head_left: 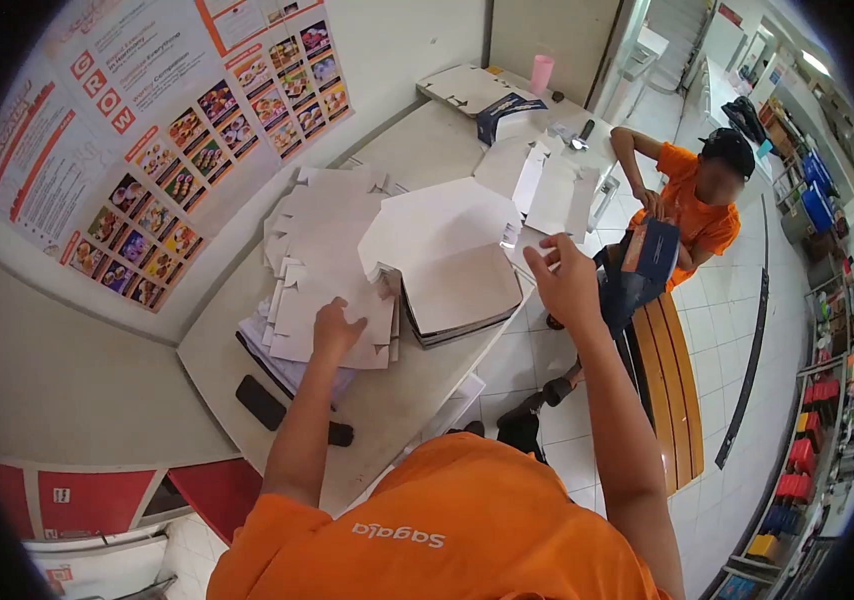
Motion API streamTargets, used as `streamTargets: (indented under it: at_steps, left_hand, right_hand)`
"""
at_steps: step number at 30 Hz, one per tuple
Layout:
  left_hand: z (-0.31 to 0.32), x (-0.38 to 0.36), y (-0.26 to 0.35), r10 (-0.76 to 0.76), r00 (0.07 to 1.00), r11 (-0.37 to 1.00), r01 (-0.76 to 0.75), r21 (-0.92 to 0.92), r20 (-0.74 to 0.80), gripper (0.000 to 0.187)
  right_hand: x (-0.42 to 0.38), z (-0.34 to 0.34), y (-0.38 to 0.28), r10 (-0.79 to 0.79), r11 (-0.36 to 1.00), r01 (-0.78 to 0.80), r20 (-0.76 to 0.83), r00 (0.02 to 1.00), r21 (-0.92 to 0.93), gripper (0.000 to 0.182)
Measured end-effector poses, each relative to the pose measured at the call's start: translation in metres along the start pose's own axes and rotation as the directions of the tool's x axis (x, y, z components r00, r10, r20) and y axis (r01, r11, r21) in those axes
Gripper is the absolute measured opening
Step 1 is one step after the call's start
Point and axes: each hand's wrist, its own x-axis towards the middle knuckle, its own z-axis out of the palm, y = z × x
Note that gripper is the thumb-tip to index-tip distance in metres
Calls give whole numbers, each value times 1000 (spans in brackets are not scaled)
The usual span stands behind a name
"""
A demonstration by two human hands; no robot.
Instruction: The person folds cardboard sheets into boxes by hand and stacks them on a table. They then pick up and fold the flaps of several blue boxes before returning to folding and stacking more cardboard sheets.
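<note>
An open white box [462,290] sat between the two hands, near the right edge of the tabletop [387,395], its lid laid back toward the far side. To its left lay a stack of flat white cardboard [337,220], partly on a folded cloth [259,345].

The left hand [335,330] was over the near part of the stack, left of the box, with thumb and fingers parted and nothing visibly gripped; whether it touched the top sheet could not be told. The right hand [564,280] was raised just right of the box, fingers bent and moderately spread, also without anything visible in its grasp. Both forearms reached forward from the near side, the left one angled slightly right, the right one angled left.

A dark phone [261,402] lay left of the left forearm. At the far right, a seated co-worker [699,200] held a dark blue and orange box [653,250].
</note>
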Motion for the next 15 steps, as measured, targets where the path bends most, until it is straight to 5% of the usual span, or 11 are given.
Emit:
streamTargets:
  at_steps: [1,3,6,9,10,11,13,15]
  left_hand:
    - [1,-17,26,1,1000,1000,-2,8,9,81]
    - [4,-68,101,-9,975,912,99,398,-222,74]
    - [24,-53,89,63,980,946,1,323,-189,62]
    - [58,45,-42,483,860,812,-510,284,163,47]
    - [30,16,-16,149,982,981,-131,-146,118,38]
    - [-4,-16,16,-196,957,800,282,-529,213,30]
    - [-12,-1,-24,-230,964,641,256,-724,137,28]
    - [-45,9,-52,-120,971,791,-33,-611,-208,31]
  right_hand:
    - [-7,-9,-7,75,996,-74,-8,997,44,39]
    - [-18,-12,-6,55,998,-56,9,998,38,39]
    - [-29,-18,-4,-35,999,34,25,999,24,35]
    - [-49,-42,-15,-4,993,-17,175,985,117,29]
    - [-59,-44,-10,10,992,-33,189,982,119,29]
    - [-66,-47,-6,14,990,-41,193,981,133,28]
    - [-73,-49,13,24,977,-61,179,983,202,25]
    - [-88,-65,9,75,974,-111,177,981,198,24]
